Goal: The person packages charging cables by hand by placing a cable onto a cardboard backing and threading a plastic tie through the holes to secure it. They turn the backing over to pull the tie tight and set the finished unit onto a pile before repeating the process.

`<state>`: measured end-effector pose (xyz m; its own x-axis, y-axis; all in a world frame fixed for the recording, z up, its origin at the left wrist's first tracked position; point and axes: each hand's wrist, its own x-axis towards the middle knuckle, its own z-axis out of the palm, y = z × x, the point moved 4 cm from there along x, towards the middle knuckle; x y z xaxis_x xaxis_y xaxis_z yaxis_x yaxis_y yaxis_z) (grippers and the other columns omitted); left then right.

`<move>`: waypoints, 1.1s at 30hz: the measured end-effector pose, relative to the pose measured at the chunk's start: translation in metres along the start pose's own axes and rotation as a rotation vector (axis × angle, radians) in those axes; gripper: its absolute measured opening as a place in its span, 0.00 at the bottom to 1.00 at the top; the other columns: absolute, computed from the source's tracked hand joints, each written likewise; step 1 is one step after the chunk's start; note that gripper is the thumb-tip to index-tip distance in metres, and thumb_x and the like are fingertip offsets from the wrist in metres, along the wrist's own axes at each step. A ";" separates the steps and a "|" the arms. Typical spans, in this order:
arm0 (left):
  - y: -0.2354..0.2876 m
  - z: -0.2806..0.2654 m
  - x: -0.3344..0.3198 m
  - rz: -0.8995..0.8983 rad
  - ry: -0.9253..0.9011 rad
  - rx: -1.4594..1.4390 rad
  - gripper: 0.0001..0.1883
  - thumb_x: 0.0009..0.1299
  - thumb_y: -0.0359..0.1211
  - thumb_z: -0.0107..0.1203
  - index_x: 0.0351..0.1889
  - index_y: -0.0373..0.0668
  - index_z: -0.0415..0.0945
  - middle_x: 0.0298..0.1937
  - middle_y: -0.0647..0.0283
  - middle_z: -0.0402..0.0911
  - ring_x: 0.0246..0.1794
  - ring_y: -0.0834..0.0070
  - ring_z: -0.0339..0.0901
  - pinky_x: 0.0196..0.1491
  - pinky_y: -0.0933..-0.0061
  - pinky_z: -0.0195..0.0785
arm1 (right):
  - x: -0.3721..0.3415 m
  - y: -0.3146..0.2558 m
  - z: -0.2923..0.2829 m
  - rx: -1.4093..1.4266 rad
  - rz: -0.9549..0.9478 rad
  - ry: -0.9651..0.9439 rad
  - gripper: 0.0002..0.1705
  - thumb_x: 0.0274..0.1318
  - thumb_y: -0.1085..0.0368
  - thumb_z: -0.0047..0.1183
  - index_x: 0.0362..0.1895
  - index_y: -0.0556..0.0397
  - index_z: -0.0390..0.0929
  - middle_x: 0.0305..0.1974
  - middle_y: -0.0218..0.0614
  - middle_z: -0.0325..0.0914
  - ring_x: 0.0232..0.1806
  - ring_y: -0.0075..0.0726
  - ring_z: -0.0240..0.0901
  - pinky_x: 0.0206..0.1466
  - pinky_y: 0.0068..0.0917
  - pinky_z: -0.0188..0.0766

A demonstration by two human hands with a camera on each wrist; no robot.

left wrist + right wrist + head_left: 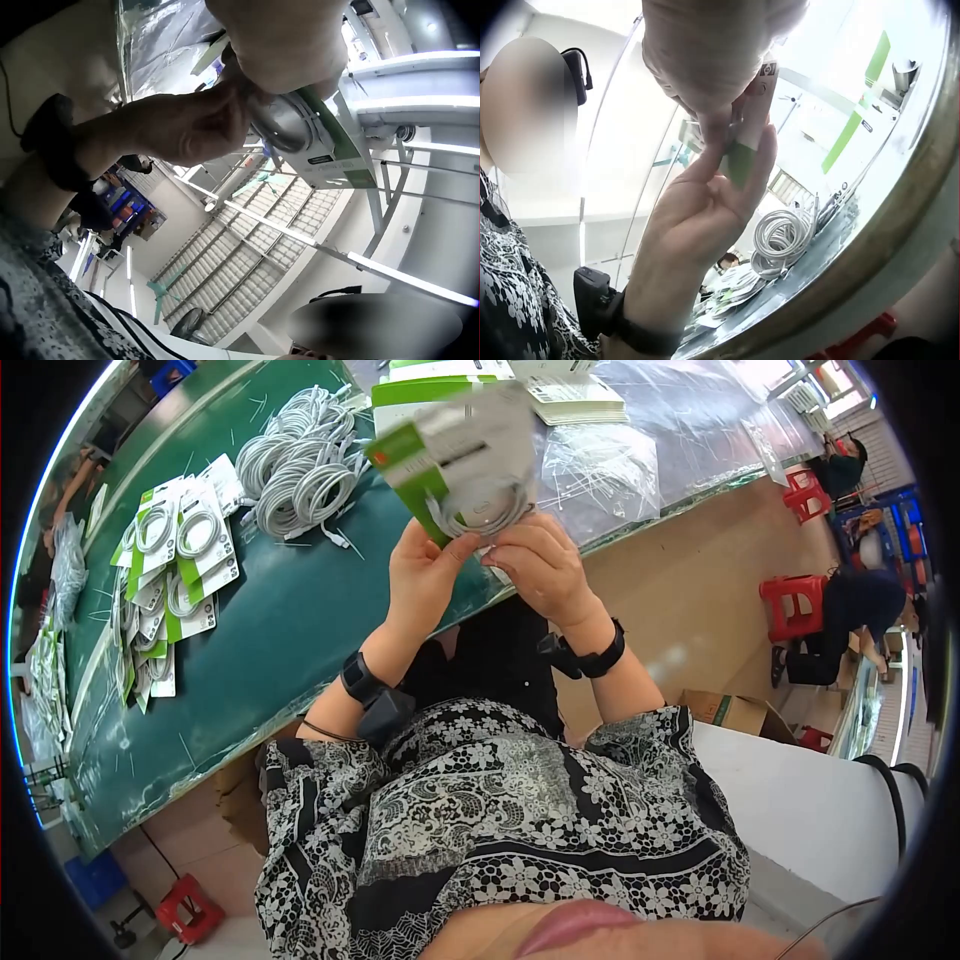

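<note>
A green and white card with a coiled grey cable on it is held up above the table edge in the head view. My left hand pinches its lower left part between thumb and fingers. My right hand grips the lower right edge, its fingers curled close to the left thumb. In the left wrist view the card shows its coil beside both hands. The right wrist view shows the left hand round the card's green part; the right fingertips are partly hidden.
Carded cables lie piled on the green table at the left. Loose coiled cables sit behind them. A stack of cards and a bag of white ties lie at the back right. Red stools stand on the floor.
</note>
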<state>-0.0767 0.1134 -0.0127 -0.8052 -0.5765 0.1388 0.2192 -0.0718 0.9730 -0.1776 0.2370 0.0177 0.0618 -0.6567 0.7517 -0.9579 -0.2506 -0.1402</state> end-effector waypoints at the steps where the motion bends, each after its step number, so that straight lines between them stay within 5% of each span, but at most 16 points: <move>1: 0.006 -0.003 0.000 0.054 0.021 0.265 0.16 0.67 0.20 0.52 0.52 0.42 0.71 0.50 0.58 0.76 0.48 0.69 0.78 0.45 0.70 0.76 | -0.001 -0.001 0.000 0.002 0.000 0.002 0.15 0.49 0.67 0.61 0.43 0.53 0.76 0.49 0.43 0.71 0.48 0.43 0.73 0.49 0.35 0.72; 2: 0.010 -0.004 0.002 0.054 0.021 0.267 0.16 0.67 0.20 0.52 0.52 0.42 0.71 0.50 0.58 0.76 0.48 0.69 0.78 0.45 0.70 0.76 | -0.002 0.000 -0.001 0.259 0.109 0.026 0.18 0.52 0.64 0.58 0.47 0.53 0.72 0.52 0.44 0.69 0.50 0.43 0.71 0.51 0.35 0.72; 5: 0.048 0.009 -0.004 0.882 -0.149 0.434 0.15 0.61 0.19 0.56 0.46 0.40 0.76 0.49 0.55 0.76 0.48 0.62 0.79 0.46 0.70 0.76 | -0.016 -0.008 0.000 1.031 0.441 0.095 0.28 0.58 0.53 0.49 0.59 0.52 0.59 0.59 0.47 0.62 0.58 0.44 0.65 0.57 0.34 0.70; 8: 0.054 0.010 -0.004 0.934 -0.162 0.451 0.17 0.59 0.20 0.58 0.46 0.40 0.76 0.48 0.54 0.75 0.49 0.58 0.79 0.47 0.69 0.76 | -0.030 -0.017 0.007 1.799 0.764 0.168 0.40 0.65 0.43 0.39 0.71 0.52 0.46 0.67 0.49 0.55 0.66 0.45 0.59 0.63 0.34 0.68; 13: 0.065 0.012 -0.007 0.926 -0.147 0.437 0.19 0.56 0.21 0.61 0.47 0.42 0.78 0.49 0.54 0.74 0.50 0.55 0.77 0.51 0.66 0.75 | -0.082 -0.005 0.016 2.029 0.753 0.290 0.37 0.65 0.46 0.41 0.70 0.53 0.50 0.65 0.51 0.58 0.63 0.45 0.62 0.62 0.34 0.70; 15: 0.068 0.011 -0.007 0.947 -0.156 0.438 0.19 0.55 0.21 0.62 0.47 0.43 0.78 0.49 0.53 0.74 0.51 0.54 0.77 0.52 0.65 0.74 | -0.134 0.006 0.035 2.079 1.020 0.465 0.33 0.62 0.57 0.51 0.67 0.58 0.58 0.61 0.47 0.66 0.58 0.38 0.69 0.54 0.35 0.74; 17: 0.070 0.011 -0.009 0.983 -0.174 0.437 0.20 0.55 0.21 0.62 0.46 0.44 0.79 0.49 0.53 0.74 0.52 0.54 0.76 0.53 0.62 0.74 | -0.138 -0.015 0.016 2.071 1.024 0.472 0.33 0.62 0.57 0.51 0.66 0.58 0.58 0.61 0.47 0.66 0.58 0.38 0.69 0.54 0.35 0.74; 33: 0.080 0.012 -0.013 1.053 -0.259 0.512 0.19 0.54 0.23 0.63 0.46 0.42 0.79 0.48 0.53 0.74 0.50 0.54 0.77 0.53 0.60 0.73 | -0.068 -0.054 -0.024 1.924 0.977 0.547 0.29 0.61 0.60 0.52 0.63 0.59 0.62 0.57 0.45 0.71 0.55 0.35 0.71 0.53 0.33 0.74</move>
<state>-0.0557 0.1247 0.0659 -0.4621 0.0272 0.8864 0.6393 0.7029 0.3118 -0.1371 0.3121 -0.0106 -0.5075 -0.8579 0.0808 0.7309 -0.4782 -0.4869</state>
